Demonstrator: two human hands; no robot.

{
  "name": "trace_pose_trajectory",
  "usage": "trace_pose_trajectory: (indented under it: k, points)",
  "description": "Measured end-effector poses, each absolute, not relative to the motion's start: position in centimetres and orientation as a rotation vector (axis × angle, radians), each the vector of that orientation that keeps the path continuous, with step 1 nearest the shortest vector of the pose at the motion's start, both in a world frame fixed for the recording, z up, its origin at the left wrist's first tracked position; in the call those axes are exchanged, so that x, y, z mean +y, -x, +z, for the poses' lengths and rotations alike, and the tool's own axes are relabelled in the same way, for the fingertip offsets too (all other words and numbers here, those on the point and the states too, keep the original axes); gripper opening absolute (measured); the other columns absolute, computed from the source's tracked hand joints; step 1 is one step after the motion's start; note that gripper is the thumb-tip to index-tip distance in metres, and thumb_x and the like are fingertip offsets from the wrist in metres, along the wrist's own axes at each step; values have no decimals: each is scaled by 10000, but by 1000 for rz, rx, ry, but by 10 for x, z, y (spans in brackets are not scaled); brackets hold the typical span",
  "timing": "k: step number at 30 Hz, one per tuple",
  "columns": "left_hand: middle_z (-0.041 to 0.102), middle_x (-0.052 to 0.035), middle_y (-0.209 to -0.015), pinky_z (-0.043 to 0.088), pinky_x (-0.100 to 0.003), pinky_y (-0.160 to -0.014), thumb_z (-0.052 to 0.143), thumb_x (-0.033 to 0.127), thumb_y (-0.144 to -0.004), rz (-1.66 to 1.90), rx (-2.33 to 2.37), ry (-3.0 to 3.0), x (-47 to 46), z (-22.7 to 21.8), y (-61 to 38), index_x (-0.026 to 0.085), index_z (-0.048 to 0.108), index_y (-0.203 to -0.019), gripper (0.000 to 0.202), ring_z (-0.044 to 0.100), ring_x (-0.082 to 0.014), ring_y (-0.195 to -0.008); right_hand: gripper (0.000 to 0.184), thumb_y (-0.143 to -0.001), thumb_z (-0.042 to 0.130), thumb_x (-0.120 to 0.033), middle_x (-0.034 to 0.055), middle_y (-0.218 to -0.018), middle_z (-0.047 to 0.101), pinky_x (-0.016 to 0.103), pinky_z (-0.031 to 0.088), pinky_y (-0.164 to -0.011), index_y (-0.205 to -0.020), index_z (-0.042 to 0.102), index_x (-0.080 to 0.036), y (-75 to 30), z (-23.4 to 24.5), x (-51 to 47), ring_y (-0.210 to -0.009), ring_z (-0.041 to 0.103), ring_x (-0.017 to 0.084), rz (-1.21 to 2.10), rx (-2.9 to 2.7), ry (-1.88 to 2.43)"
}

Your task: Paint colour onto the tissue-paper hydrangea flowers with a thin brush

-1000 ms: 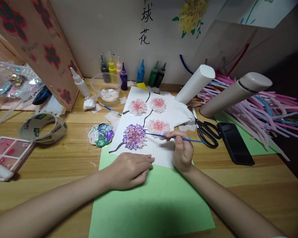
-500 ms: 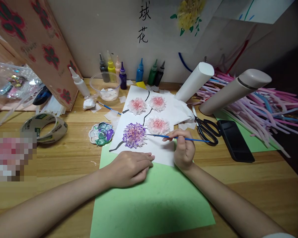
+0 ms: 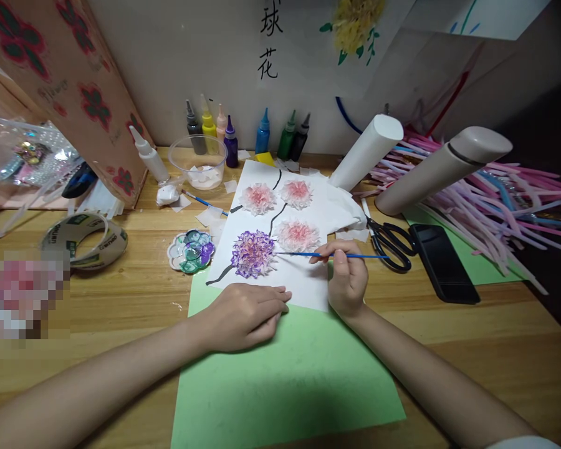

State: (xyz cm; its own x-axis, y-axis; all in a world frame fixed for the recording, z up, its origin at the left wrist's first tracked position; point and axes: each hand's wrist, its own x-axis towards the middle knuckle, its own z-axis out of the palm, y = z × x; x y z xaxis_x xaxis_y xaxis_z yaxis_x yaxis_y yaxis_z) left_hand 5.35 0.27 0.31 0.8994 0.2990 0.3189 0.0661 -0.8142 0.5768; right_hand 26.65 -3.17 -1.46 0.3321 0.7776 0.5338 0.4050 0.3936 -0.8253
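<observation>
- The palette (image 3: 190, 251) is set just left of the white sheet (image 3: 303, 287), near the painting.
- The left hand (image 3: 243, 315) is laid flat at the sheet's near edge, its grip empty, apparently so the sheet is steadied.
- The purple flower (image 3: 252, 254) is touched by the brush (image 3: 294, 254) tip.
- The right hand (image 3: 348, 280) grip is clamped on the brush, which is held low and nearly level.
- Scissors (image 3: 388, 244) are laid just beside that hand.

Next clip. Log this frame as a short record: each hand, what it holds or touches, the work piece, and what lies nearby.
left hand: left hand lies palm down, fingers on the lower edge of the white sheet
right hand: right hand pinches a blue paintbrush, tip at the purple flower
work piece: purple flower and three pink flowers on the white sheet, over green paper
nearby: palette on the left, scissors and black phone on the right, paint bottles by the wall
</observation>
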Motion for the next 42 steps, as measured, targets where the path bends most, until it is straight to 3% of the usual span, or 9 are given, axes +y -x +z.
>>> trace_pose_trajectory:
  k: [29,37,42]
  points:
    - [714,-91,-1134,533,-277,-974,417,140,-925,521,265,-2489,3,2,-53,146,652,-1030,257,664,-163,-1102,223,-970,399,-301,22,-786,601,331,457,-651,-868,580,-222,-268,-17,-32,-724,589,176,334,-1307,1225]
    - [719,-89,-1123,520,-272,-991,418,134,-921,540,254,-2487,2,3,-54,142,654,-1026,259,669,-156,-1091,194,-935,413,-251,3,-698,574,342,430,-645,-831,574,-221,-268,-17,-30,-669,571,178,314,-1254,1053]
    - [713,-78,-1144,537,-263,-948,425,141,-919,563,269,-2503,2,1,-54,149,659,-1005,250,675,-163,-1079,174,-941,410,-257,23,-784,602,362,461,-669,-885,572,-229,-263,-16,-32,-736,609,197,330,-1287,1045]
